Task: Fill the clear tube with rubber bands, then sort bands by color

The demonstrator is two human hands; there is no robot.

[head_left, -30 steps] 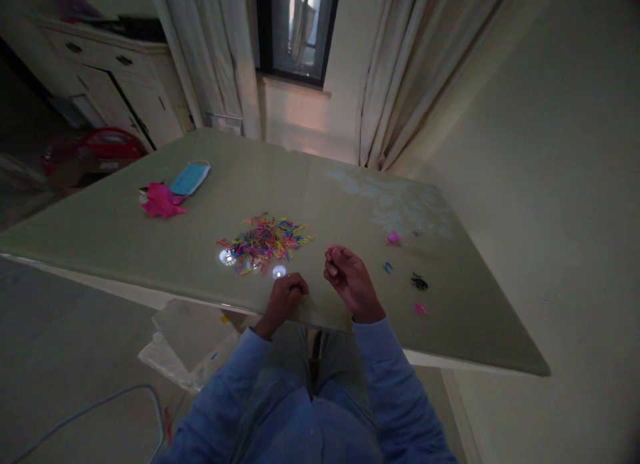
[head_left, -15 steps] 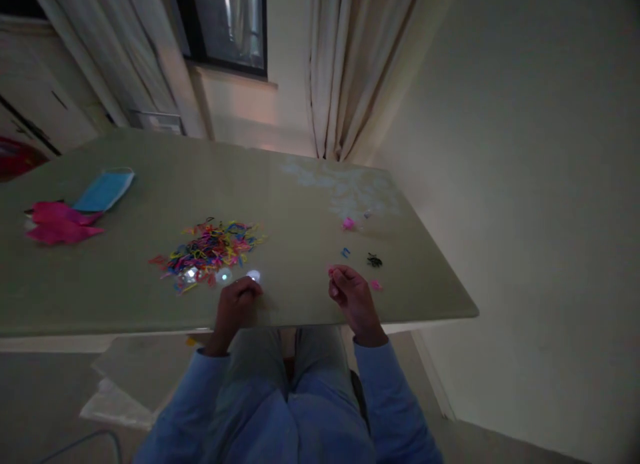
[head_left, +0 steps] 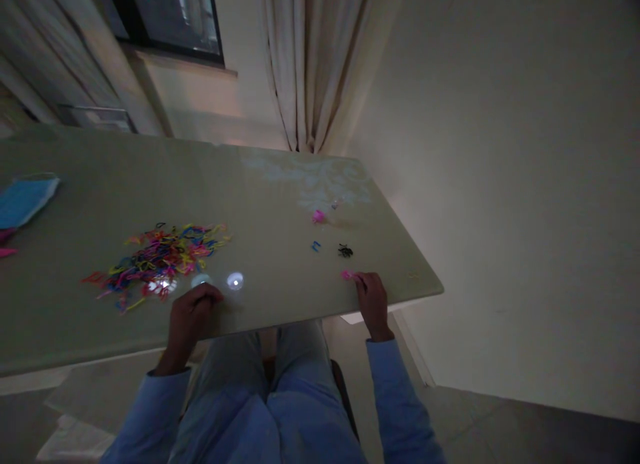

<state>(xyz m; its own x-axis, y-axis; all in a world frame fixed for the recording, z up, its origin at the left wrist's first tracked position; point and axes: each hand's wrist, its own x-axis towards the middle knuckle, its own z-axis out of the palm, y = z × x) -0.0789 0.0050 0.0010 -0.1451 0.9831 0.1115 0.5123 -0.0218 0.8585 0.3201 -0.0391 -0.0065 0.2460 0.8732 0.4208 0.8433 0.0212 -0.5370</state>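
A loose heap of multicoloured rubber bands [head_left: 167, 254] lies on the table, left of centre. Beside its near right edge my left hand [head_left: 193, 311] rests on the tabletop with fingers curled closed; whatever might be in them is hidden. Further right, my right hand [head_left: 373, 297] pinches at a small cluster of pink rubber bands [head_left: 347, 275], a pink bit reaching to its fingertips. Behind that cluster are a little black pile [head_left: 345, 251] and a couple of blue bands [head_left: 315, 246]. A bright pink bunch [head_left: 319, 216] sits farther back.
At the right corner of the table [head_left: 270, 264] lies a faint yellow band [head_left: 413, 276]. A tiny pale item [head_left: 335, 204] sits near the back. A blue face mask [head_left: 27, 201] and a pink piece [head_left: 7, 253] are at the far left. The wall [head_left: 490, 217] stands right.
My right hand has moved right and down to the pink cluster, from holding a small pink bit above the table. The view has turned right. My left hand stays closed near the heap.
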